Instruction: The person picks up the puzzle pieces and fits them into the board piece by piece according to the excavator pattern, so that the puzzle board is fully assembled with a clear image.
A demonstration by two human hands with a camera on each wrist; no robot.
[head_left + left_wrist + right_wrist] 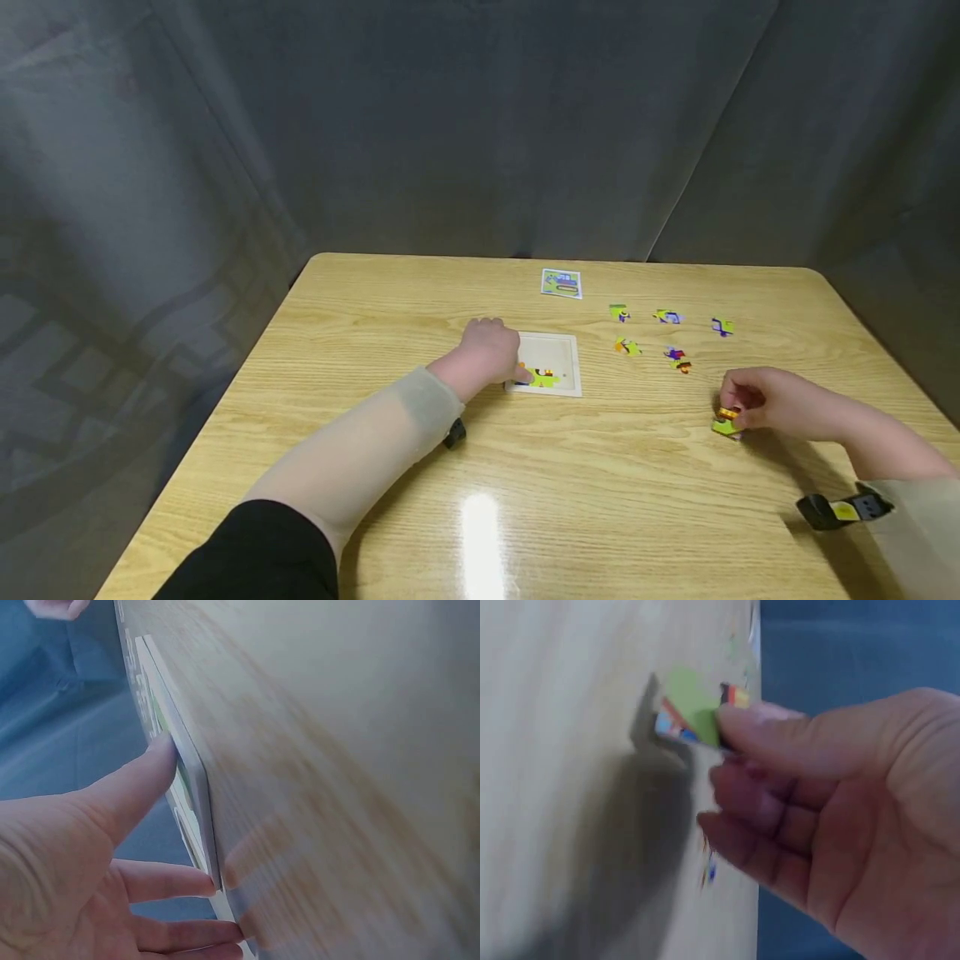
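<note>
Head view: the left hand (489,346) is resting with straight fingers on the puzzle frame (564,343), seemingly keeping it from sliding on the table (375,333); loose pieces (670,335) are lying well apart on the right.
Left wrist view: the fingers (161,881) are touching the frame's edge.
Right wrist view: the right hand (840,817) is pinching a green puzzle piece (694,712) just above the table, probably lifting it.

Sheer beige sleeves (390,433) were worn over both forearms, a black sleeve (255,554) above the left; black wrist straps (843,508), perhaps yellow-tagged, were seen.
</note>
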